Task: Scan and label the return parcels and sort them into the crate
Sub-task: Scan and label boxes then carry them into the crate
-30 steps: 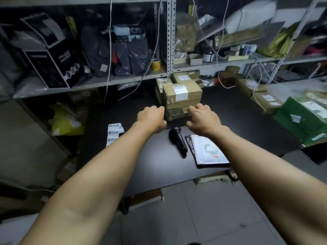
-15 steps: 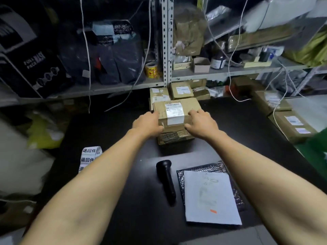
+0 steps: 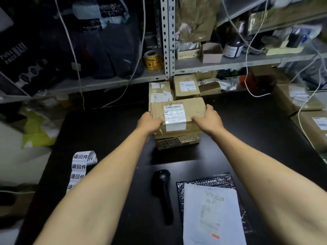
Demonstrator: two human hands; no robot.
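Now, at a dim packing station, both hands clamp the top cardboard parcel [image 3: 177, 114] of a small stack: the left hand [image 3: 149, 123] curls round its left edge, the right hand [image 3: 208, 119] round its right edge, the two held apart by the box between them. The parcel sits on a second carton [image 3: 177, 141] near the back of the black surface [image 3: 109, 131], its white shipping label facing up. Lifting it well likely means raising it straight so the lower box is not dragged forward, then bringing it close with the barcode kept uppermost. The black handheld scanner [image 3: 163, 193] lies nearer the person, just beside a bubble mailer [image 3: 210, 209], and a strip of return stickers [image 3: 79, 167] waits to the left. No crate can be made out from this view.
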